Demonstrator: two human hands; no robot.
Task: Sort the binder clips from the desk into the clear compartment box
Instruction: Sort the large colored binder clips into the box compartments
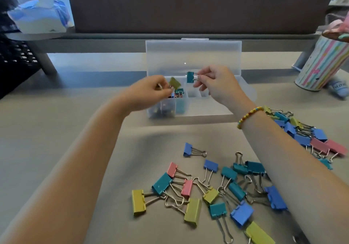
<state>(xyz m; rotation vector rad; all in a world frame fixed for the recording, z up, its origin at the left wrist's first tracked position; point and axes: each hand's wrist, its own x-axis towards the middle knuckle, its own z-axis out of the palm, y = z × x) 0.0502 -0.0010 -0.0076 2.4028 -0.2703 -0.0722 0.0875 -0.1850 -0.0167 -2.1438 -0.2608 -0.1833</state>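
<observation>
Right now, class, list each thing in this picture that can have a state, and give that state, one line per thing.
Clear compartment box: lid open, upright behind; left compartments hold clips.
Left hand: pinches a yellow clip over the box.
Right hand: pinches a teal clip by its wire handles, above the box.
Loose clips: unsorted, tangled on the desk.
Second pile: unsorted, beside the right forearm.

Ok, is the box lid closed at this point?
No, the lid of the clear box stands open behind the compartments, and both hands hold clips over them.
</observation>
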